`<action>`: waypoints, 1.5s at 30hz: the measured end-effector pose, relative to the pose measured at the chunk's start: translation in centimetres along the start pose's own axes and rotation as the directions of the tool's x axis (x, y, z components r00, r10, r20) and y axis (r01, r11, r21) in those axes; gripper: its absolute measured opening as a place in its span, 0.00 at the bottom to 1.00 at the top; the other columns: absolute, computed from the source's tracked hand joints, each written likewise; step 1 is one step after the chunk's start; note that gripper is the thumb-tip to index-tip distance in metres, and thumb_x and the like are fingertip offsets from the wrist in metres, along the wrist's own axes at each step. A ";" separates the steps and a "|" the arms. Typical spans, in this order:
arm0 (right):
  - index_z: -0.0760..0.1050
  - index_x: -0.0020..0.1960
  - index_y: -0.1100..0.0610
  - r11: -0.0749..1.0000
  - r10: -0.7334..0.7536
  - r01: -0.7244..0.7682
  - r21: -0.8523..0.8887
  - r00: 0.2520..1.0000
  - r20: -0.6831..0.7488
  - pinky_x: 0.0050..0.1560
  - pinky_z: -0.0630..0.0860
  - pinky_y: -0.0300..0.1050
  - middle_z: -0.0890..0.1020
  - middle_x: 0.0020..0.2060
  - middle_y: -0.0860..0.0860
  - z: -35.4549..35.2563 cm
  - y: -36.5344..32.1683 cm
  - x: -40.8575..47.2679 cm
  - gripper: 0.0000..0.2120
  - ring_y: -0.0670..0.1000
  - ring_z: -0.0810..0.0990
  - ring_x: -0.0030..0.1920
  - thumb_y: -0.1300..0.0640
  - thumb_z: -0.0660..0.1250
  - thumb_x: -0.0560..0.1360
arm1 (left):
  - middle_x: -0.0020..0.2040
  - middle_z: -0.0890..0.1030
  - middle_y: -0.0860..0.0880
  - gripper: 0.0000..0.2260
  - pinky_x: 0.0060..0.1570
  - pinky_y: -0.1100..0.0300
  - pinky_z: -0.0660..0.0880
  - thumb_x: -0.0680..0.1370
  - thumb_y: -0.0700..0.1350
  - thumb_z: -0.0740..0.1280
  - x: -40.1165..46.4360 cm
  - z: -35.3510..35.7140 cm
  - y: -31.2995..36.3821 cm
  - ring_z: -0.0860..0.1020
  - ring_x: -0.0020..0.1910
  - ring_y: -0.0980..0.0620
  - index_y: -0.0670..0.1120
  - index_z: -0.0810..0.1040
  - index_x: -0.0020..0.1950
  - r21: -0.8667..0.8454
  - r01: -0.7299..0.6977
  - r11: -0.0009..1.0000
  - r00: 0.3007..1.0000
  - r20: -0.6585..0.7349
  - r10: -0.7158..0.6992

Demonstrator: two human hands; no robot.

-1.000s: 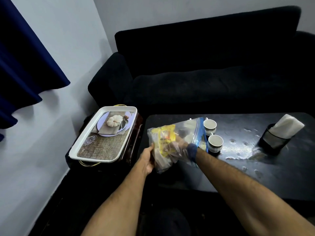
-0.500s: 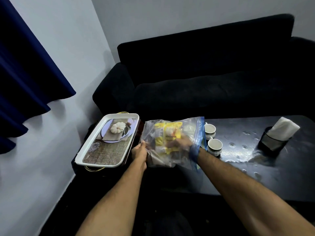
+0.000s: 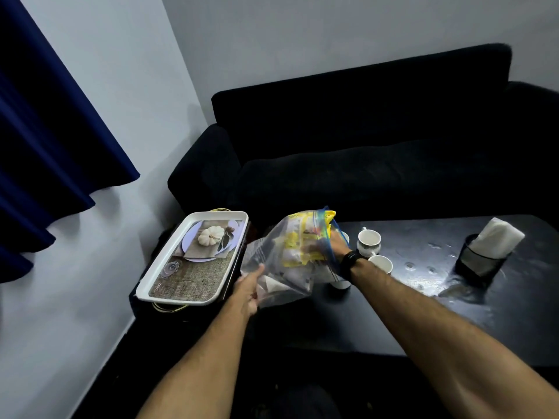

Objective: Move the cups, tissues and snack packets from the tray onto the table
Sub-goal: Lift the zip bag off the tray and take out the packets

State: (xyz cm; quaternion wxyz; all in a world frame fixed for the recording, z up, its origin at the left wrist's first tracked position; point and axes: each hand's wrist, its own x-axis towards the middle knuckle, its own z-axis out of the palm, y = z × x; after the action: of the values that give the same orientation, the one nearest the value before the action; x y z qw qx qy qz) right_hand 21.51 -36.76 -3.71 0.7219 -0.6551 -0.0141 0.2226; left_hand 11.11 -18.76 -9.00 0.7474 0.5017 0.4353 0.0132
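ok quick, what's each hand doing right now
left hand: closed on the lower corner of the clear bag.
right hand: reaching inside the bag among yellow packets; its grip cannot be told.

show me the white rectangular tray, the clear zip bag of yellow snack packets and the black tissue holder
white rectangular tray (image 3: 144, 288), head view, near left rim
clear zip bag of yellow snack packets (image 3: 292, 252), head view, plastic front
black tissue holder (image 3: 478, 263), head view, front wall
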 end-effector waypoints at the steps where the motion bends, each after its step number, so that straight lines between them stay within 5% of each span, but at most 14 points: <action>1: 0.82 0.41 0.50 1.000 -0.008 0.008 -0.014 1.000 -0.003 0.27 0.78 0.44 0.82 0.32 0.55 0.1 0.2 -0.2 0.13 0.49 0.83 0.27 0.68 0.71 0.68 | 0.43 0.84 0.37 0.09 0.42 0.44 0.82 0.79 0.42 0.68 -0.3 0.3 -0.5 0.84 0.39 0.41 0.36 0.78 0.53 0.011 0.040 0.999 0.999 0.033 -0.041; 4: 0.80 0.53 0.57 0.976 -0.066 0.093 -0.197 0.988 0.141 0.45 0.82 0.57 0.84 0.46 0.63 0.5 0.7 0.3 0.13 0.54 0.83 0.43 0.69 0.66 0.73 | 0.46 0.81 0.37 0.08 0.30 0.52 0.81 0.77 0.33 0.64 0.0 0.5 -1.7 0.81 0.25 0.45 0.36 0.75 0.57 0.042 0.074 0.996 0.993 -0.091 -0.070; 6: 0.77 0.59 0.62 0.948 -0.107 0.124 -0.293 0.992 0.072 0.59 0.78 0.60 0.82 0.55 0.63 0.5 0.7 1.2 0.13 0.56 0.80 0.52 0.65 0.67 0.75 | 0.52 0.75 0.37 0.13 0.25 0.55 0.78 0.77 0.30 0.61 0.6 0.0 -2.2 0.79 0.25 0.46 0.38 0.72 0.61 0.021 0.042 0.999 0.981 -0.189 -0.037; 8: 0.78 0.58 0.59 0.965 -0.096 0.077 -0.252 0.993 -0.066 0.53 0.80 0.52 0.82 0.53 0.57 0.2 0.3 1.8 0.17 0.56 0.80 0.52 0.65 0.71 0.70 | 0.51 0.77 0.34 0.14 0.32 0.49 0.79 0.76 0.26 0.58 0.8 -0.8 -2.8 0.80 0.39 0.40 0.32 0.71 0.60 -0.042 0.029 0.999 0.958 -0.285 -0.040; 10: 0.78 0.54 0.56 0.983 -0.055 0.024 -0.180 0.985 -0.165 0.46 0.82 0.48 0.83 0.50 0.55 -0.3 -0.2 2.3 0.21 0.56 0.82 0.48 0.67 0.73 0.62 | 0.58 0.78 0.31 0.16 0.50 0.39 0.79 0.77 0.26 0.58 1.3 -1.6 -3.7 0.80 0.55 0.35 0.27 0.71 0.64 -0.065 0.044 0.997 0.946 -0.318 -0.062; 12: 0.78 0.54 0.54 0.993 -0.045 0.018 -0.120 0.974 -0.220 0.54 0.81 0.55 0.84 0.53 0.56 -1.0 -0.6 3.0 0.24 0.59 0.82 0.53 0.67 0.74 0.59 | 0.60 0.77 0.30 0.16 0.59 0.36 0.74 0.77 0.26 0.59 1.4 -2.2 -4.6 0.78 0.60 0.31 0.26 0.71 0.65 -0.077 0.061 0.995 0.932 -0.354 -0.085; 15: 0.78 0.54 0.54 0.996 -0.052 0.033 -0.081 0.969 -0.243 0.57 0.79 0.60 0.84 0.54 0.56 -1.9 -0.8 4.2 0.25 0.61 0.82 0.55 0.66 0.74 0.58 | 0.58 0.78 0.31 0.16 0.55 0.39 0.78 0.75 0.27 0.63 1.4 -2.9 -5.7 0.80 0.56 0.33 0.27 0.72 0.63 -0.098 0.060 0.993 0.913 -0.398 -0.094; 18: 0.78 0.56 0.54 0.988 -0.032 0.000 -0.153 0.978 -0.204 0.56 0.80 0.62 0.84 0.54 0.57 -2.5 -0.4 5.0 0.28 0.62 0.82 0.55 0.66 0.74 0.57 | 0.48 0.80 0.35 0.14 0.33 0.52 0.82 0.72 0.32 0.70 1.1 -2.9 -5.9 0.81 0.41 0.40 0.31 0.74 0.56 -0.089 0.039 0.995 0.909 -0.409 -0.072; 22: 0.78 0.58 0.55 0.952 0.013 -0.055 -0.301 0.990 -0.141 0.56 0.80 0.61 0.83 0.55 0.58 -2.5 0.6 5.1 0.27 0.62 0.81 0.56 0.66 0.73 0.59 | 0.56 0.81 0.36 0.30 0.53 0.48 0.80 0.66 0.41 0.80 1.6 -2.3 -5.3 0.82 0.51 0.40 0.33 0.74 0.63 0.004 0.000 1.000 0.915 -0.403 0.001; 27: 0.77 0.42 0.54 0.934 0.095 -0.102 -0.344 0.995 -0.037 0.45 0.83 0.62 0.83 0.44 0.57 -1.4 2.4 4.6 0.14 0.59 0.84 0.44 0.70 0.72 0.62 | 0.61 0.80 0.37 0.39 0.59 0.49 0.78 0.59 0.46 0.84 2.8 0.0 -4.6 0.80 0.58 0.41 0.36 0.74 0.65 0.144 -0.055 0.988 0.898 -0.425 0.112; 31: 0.79 0.46 0.57 0.933 0.142 -0.121 -0.339 0.989 0.039 0.39 0.84 0.59 0.83 0.44 0.59 -0.5 4.0 4.7 0.15 0.57 0.85 0.39 0.71 0.71 0.63 | 0.68 0.75 0.36 0.48 0.63 0.52 0.72 0.58 0.51 0.84 3.7 1.9 -4.8 0.74 0.68 0.39 0.36 0.68 0.71 0.334 -0.023 0.942 0.864 -0.468 0.187; 35: 0.78 0.54 0.59 0.917 0.114 -0.067 -0.394 0.989 0.098 0.50 0.81 0.65 0.83 0.51 0.60 -0.5 4.3 5.4 0.20 0.63 0.83 0.52 0.70 0.72 0.63 | 0.62 0.79 0.37 0.41 0.59 0.50 0.77 0.59 0.55 0.83 5.2 2.9 -5.1 0.79 0.61 0.39 0.36 0.75 0.65 0.291 0.019 0.957 0.855 -0.501 0.135; 39: 0.79 0.50 0.57 0.929 0.123 -0.073 -0.364 0.986 0.116 0.45 0.82 0.65 0.83 0.46 0.60 -1.3 3.9 6.2 0.17 0.64 0.84 0.48 0.71 0.70 0.65 | 0.59 0.81 0.37 0.33 0.56 0.48 0.79 0.60 0.50 0.82 6.3 3.3 -5.5 0.81 0.56 0.38 0.35 0.80 0.60 0.255 0.047 0.966 0.839 -0.535 0.100; 45: 0.79 0.43 0.54 0.973 0.072 -0.065 -0.219 0.997 0.028 0.44 0.83 0.60 0.83 0.44 0.57 -2.5 3.7 6.9 0.16 0.60 0.83 0.44 0.73 0.70 0.63 | 0.55 0.84 0.37 0.22 0.54 0.49 0.80 0.68 0.41 0.75 6.2 3.9 -5.1 0.83 0.53 0.40 0.38 0.80 0.61 0.224 -0.106 0.969 0.833 -0.513 0.210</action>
State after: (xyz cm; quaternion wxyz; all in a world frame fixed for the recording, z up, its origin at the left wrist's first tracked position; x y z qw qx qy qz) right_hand 27.36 -36.62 -9.46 0.6371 -0.7264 -0.0289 0.2562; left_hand 15.39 -21.38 -16.37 0.5436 0.5800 0.5815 0.1731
